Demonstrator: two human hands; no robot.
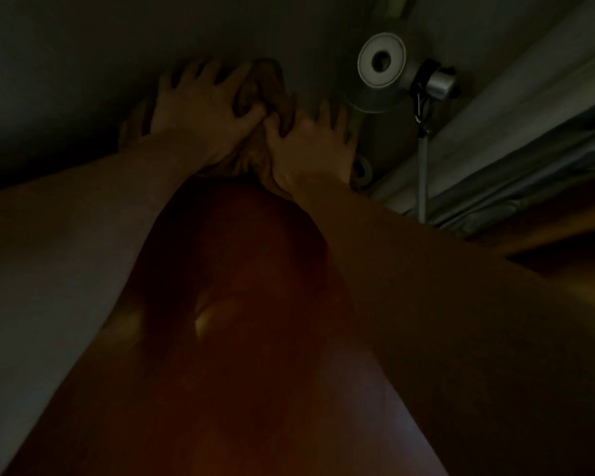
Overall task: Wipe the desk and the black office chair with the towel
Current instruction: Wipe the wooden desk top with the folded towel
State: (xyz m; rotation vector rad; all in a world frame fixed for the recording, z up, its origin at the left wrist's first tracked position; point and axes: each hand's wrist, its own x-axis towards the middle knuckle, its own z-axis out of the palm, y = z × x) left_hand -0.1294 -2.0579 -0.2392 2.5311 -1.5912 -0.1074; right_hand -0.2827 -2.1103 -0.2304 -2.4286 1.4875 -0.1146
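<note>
The scene is very dark. A brownish crumpled towel [260,87] lies bunched on the pale desk surface [66,80] near the far middle. My left hand [200,111] presses flat on its left part, fingers spread and thumb hooked into the folds. My right hand [311,146] presses on its right part, fingers spread. Both forearms reach forward from the bottom of the view. A dark reddish-brown rounded mass [248,321] fills the space between my arms; I cannot tell what it is. No black office chair is recognisable.
A round silver lamp base [380,61] with a clamp and cable [433,84] stands just right of the towel. A thin metal rod [423,173] runs down from it. Grey fabric folds [529,149] lie along the right side.
</note>
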